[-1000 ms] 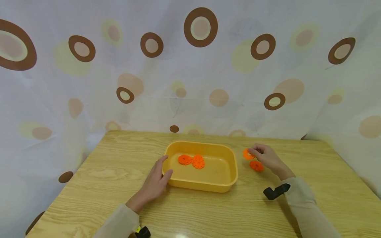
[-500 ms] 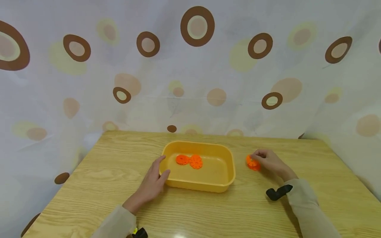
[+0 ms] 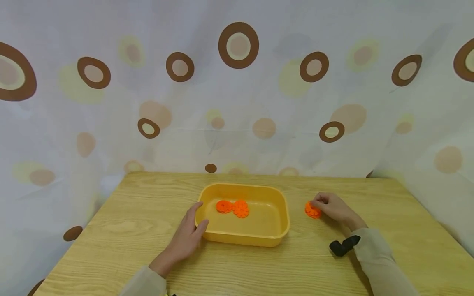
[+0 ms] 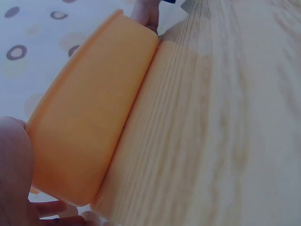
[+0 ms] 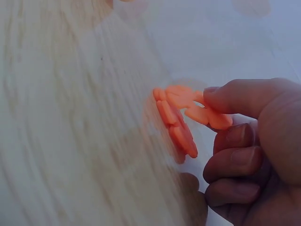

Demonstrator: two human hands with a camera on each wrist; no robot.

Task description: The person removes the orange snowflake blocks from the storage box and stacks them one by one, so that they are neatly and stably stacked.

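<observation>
My right hand (image 3: 335, 209) pinches an orange notched plastic disc (image 5: 218, 118) between thumb and index finger, the other fingers curled below. That disc is tilted, its far edge against a second orange notched disc (image 5: 176, 125) lying on the table. From above the two discs overlap, so the lower one is partly hidden. To the left stands a shallow yellow plastic basin (image 3: 242, 239). Inside it lie a flat orange disc (image 3: 224, 206) and, beside it, another notched orange disc (image 3: 241, 209). My left hand (image 3: 183, 238) rests at the basin's left end, thumb and fingers spread along its rim.
The wooden table (image 3: 259, 271) reaches back to a white curtain (image 3: 237, 94) printed with brown and yellow circles. Black straps with a small camera mount (image 3: 344, 246) sit at the right wrist.
My right hand has lowered its disc from behind the loose disc down onto it, so the two now overlap. My left hand stays at the basin. The head view has shifted slightly.
</observation>
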